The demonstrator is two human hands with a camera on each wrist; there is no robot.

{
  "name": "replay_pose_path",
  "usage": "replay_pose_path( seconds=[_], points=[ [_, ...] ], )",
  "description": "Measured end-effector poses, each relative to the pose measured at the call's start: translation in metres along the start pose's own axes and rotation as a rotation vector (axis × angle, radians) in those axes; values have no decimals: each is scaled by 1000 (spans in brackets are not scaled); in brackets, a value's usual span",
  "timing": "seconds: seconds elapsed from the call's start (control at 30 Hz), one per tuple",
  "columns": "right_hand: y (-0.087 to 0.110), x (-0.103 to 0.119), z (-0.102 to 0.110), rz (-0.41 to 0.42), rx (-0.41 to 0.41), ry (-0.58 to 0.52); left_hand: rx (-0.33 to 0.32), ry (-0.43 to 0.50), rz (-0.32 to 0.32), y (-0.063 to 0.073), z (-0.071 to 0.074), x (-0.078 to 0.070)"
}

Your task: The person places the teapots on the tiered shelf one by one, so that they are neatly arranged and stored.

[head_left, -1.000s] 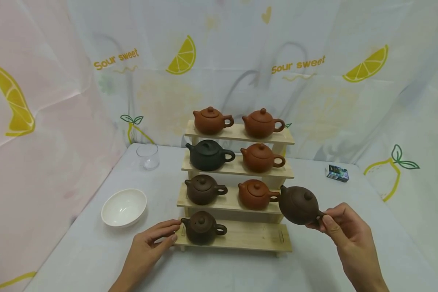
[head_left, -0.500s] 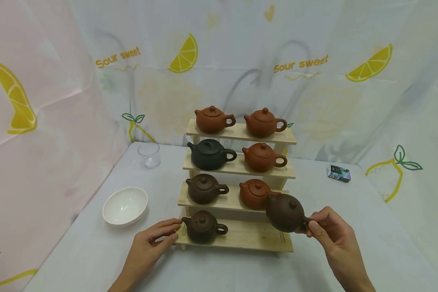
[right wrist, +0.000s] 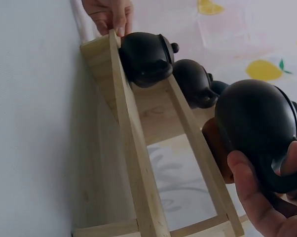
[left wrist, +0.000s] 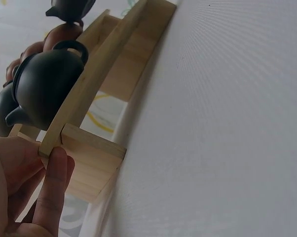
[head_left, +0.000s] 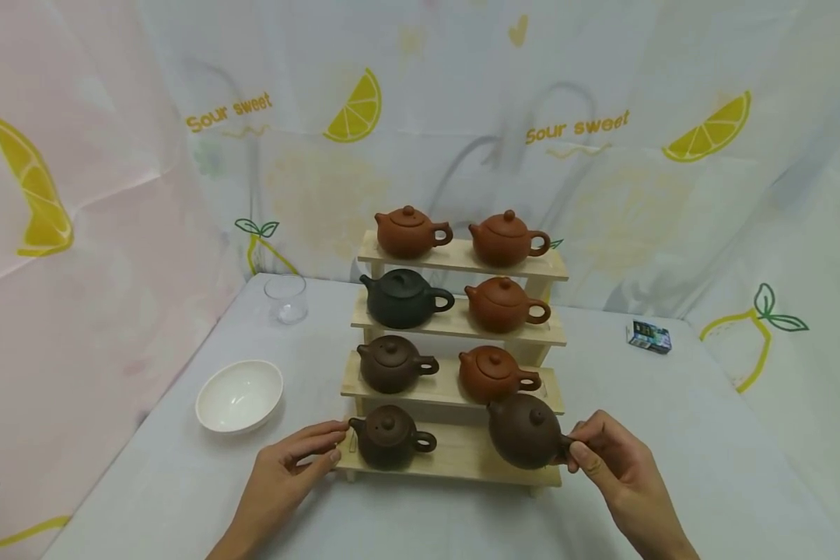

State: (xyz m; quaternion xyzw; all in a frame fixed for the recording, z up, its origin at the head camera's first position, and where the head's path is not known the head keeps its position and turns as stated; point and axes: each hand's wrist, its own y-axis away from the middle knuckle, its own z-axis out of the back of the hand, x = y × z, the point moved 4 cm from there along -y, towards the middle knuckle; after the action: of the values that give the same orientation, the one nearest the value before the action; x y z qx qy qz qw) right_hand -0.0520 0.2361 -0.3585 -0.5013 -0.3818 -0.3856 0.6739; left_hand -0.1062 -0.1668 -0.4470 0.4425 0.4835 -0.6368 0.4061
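Note:
My right hand (head_left: 619,474) pinches the loop handle of a dark brown teapot (head_left: 525,432), which is tilted and held above the right part of the lowest board. In the right wrist view, this teapot (right wrist: 257,116) hangs apart from the board, with fingers at its handle. My left hand (head_left: 287,470) grips the left end of the lowest board of a wooden tiered stand (head_left: 462,459), as the left wrist view shows. Next to those fingers, another dark brown teapot (head_left: 387,437) sits upright on that board.
Higher tiers carry a brown teapot (head_left: 390,365), a dark green teapot (head_left: 397,302) and several reddish ones, such as this orange-brown teapot (head_left: 491,375). A white bowl (head_left: 240,398) and clear glass (head_left: 287,302) stand left; a small box (head_left: 649,336) lies right.
My right hand has carried the dark brown teapot left and down, from beside the stand to over the lowest board. The left hand stays at the board's end.

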Motion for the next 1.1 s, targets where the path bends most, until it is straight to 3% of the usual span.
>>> replay_pose_path(
  seconds=[0.07, 0.27, 0.47, 1.1],
  points=[
    [0, -3, -3, 36, 18, -19, -3, -3, -7, 1, 0, -1],
    [1, -13, -11, 33, 83, -44, -16, -12, 6, 3, 1, -1],
    [1, -27, -17, 43, 141, -120, -13, -8, -25, 2, 1, -3],
    [1, -43, -24, 19, 135, -140, -3, -4, 11, 1, 0, 0]
  ],
)
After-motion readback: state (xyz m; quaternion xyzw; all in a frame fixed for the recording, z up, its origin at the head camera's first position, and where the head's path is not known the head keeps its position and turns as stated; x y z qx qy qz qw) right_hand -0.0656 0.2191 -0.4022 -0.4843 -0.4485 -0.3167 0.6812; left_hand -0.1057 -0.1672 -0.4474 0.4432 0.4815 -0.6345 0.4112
